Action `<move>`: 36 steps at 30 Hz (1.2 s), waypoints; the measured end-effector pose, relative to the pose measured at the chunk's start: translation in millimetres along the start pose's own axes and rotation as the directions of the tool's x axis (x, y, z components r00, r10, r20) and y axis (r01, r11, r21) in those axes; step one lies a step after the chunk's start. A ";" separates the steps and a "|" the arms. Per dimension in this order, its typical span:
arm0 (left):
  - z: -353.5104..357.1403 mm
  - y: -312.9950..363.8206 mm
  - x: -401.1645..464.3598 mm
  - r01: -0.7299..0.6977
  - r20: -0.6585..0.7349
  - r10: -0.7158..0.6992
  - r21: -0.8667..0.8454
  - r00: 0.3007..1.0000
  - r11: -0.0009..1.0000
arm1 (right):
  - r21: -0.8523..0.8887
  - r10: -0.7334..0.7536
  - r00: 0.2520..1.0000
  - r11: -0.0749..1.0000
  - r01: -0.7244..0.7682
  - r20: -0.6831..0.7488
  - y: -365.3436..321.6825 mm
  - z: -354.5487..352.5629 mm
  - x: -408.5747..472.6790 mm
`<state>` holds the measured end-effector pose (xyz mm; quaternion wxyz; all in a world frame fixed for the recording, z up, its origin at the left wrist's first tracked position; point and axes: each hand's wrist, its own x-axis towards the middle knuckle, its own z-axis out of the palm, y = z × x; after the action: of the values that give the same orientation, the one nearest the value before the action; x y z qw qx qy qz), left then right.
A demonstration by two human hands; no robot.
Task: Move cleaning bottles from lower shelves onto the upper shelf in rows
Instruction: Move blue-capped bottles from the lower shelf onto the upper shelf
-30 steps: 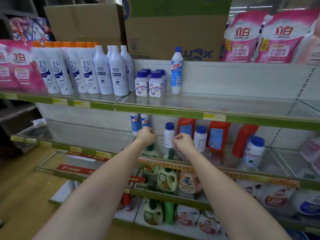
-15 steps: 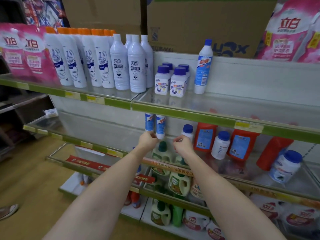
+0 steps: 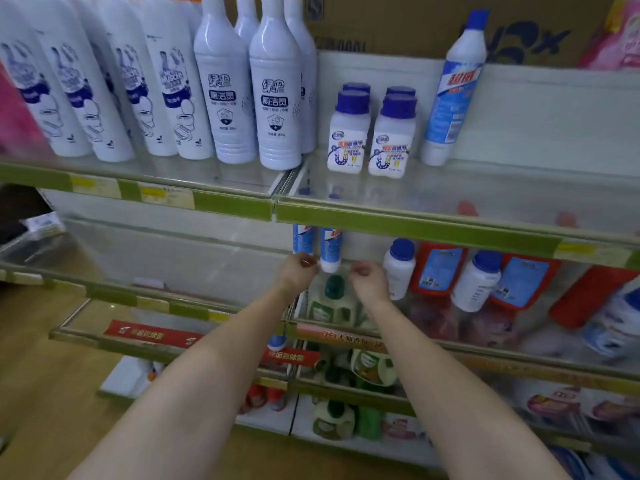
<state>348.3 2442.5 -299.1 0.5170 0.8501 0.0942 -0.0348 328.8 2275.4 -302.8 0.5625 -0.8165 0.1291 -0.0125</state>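
Two bare, sleeveless forearms (image 3: 194, 403)

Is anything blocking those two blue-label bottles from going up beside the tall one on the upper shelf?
Only the upper shelf's green front edge, right above the two blue-label bottles; they must come out and around it. The glass beside the tall blue-capped bottle looks bare. The left hand is at the bottles.

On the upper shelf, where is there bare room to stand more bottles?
Bare glass runs right of the tall blue-capped bottle to the frame edge, and along the front of the upper shelf. Left of the small blue-capped jars, the tall white bottles stand packed together.
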 end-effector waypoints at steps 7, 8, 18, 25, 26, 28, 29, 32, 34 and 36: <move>2.9 -1.4 35.6 0.108 0.113 -0.090 -0.166 0.989 0.980 | 0.010 0.047 0.998 0.999 -0.048 0.032 1.4 14.5 28.0; 4.1 0.5 39.8 0.113 0.122 -0.094 -0.161 0.988 0.980 | 0.021 0.051 0.998 0.998 -0.052 0.041 2.8 15.2 33.4; 35.2 -17.3 89.0 0.052 0.125 -0.027 -0.200 0.992 0.978 | -0.092 -0.006 0.979 0.995 0.025 0.204 25.5 50.6 99.5; 46.5 -10.5 79.2 0.039 0.122 -0.002 -0.308 0.993 0.951 | -0.138 -0.012 0.972 0.989 0.045 0.234 60.3 70.1 150.1; 45.0 -9.3 77.7 0.036 0.126 0.004 -0.314 0.992 0.949 | -0.133 -0.011 0.973 0.990 0.043 0.230 54.7 67.0 140.8; 40.3 -1.9 73.5 0.039 0.139 0.009 -0.343 0.990 0.938 | -0.125 -0.004 0.972 0.992 0.035 0.235 26.8 54.6 102.8; 38.8 0.7 71.9 0.041 0.145 0.011 -0.347 0.989 0.937 | -0.122 -0.004 0.969 0.992 0.035 0.249 19.2 50.7 90.1; 39.5 4.2 65.4 0.096 0.200 -0.025 -0.351 0.979 0.931 | -0.107 0.007 0.959 0.994 0.025 0.282 15.3 46.9 68.0; 44.7 -7.4 67.0 0.124 0.169 -0.064 -0.380 0.984 0.917 | -0.094 0.020 0.963 0.996 0.005 0.267 21.4 45.3 59.6; 50.7 -23.4 68.8 0.129 0.117 -0.095 -0.337 0.989 0.932 | -0.121 0.018 0.964 0.993 0.014 0.264 27.4 40.8 49.4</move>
<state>413.1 2416.6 -353.8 0.6587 0.7372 0.1215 -0.0890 377.9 2292.5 -349.2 0.5238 -0.8436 0.0542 0.1051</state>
